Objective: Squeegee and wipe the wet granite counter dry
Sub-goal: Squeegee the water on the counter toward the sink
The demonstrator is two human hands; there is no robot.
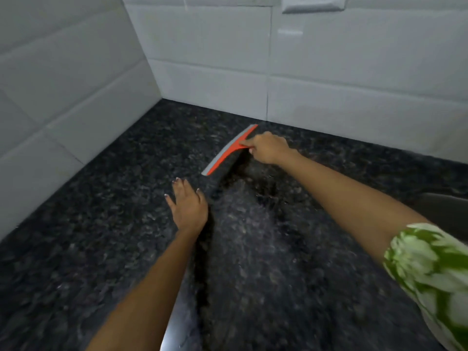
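The dark speckled granite counter [106,224] fills the lower view and runs into a tiled corner. An orange squeegee [228,152] with a grey rubber blade rests its edge on the stone near the back wall. My right hand [269,149] grips its handle from the right, arm stretched forward. My left hand [187,205] lies flat on the counter with fingers spread, just in front of the blade's near end and not touching it. The image is motion-blurred, so wet patches are hard to tell.
White tiled walls [76,84] close the counter at the left and back. A white switch plate [312,3] sits high on the back wall. A dark rim, perhaps a sink [445,211], shows at the right edge. A shiny strip [174,333] lies at the bottom.
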